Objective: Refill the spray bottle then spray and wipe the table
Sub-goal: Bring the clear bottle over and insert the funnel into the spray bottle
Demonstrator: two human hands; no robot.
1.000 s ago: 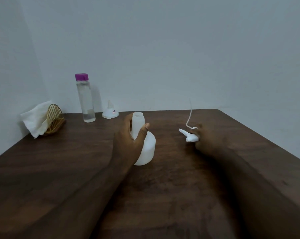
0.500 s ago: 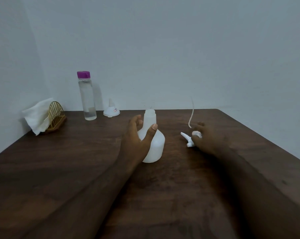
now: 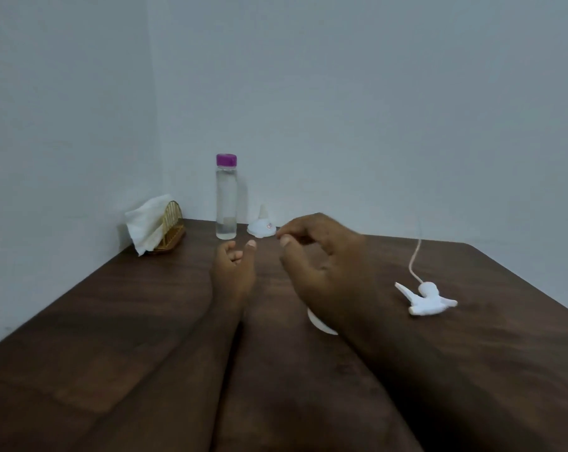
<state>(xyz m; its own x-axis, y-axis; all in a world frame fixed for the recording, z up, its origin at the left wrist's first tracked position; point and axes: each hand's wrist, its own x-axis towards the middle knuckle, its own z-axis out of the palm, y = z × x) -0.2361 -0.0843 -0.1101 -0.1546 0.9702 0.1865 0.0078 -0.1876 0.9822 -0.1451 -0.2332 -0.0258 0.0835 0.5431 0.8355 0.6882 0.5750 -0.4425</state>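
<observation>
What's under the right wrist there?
Only a curved sliver, likely the white spray bottle, shows on the table; the right hand and forearm cover the rest.

A bottle [image 3: 226, 203], a funnel [image 3: 261, 226] and a napkin holder [image 3: 170, 228] stood at the table's [image 3: 113, 321] back left corner. The left edge had room.

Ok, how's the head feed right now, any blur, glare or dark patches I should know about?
Head view: light is dim and flat, no glare; the forearms and near table merge into dark brown. Left hand and right hand look soft, likely motion blur; the water bottle is fairly crisp. Wide-angle stretch enlarges the forearms at the bottom.
</observation>
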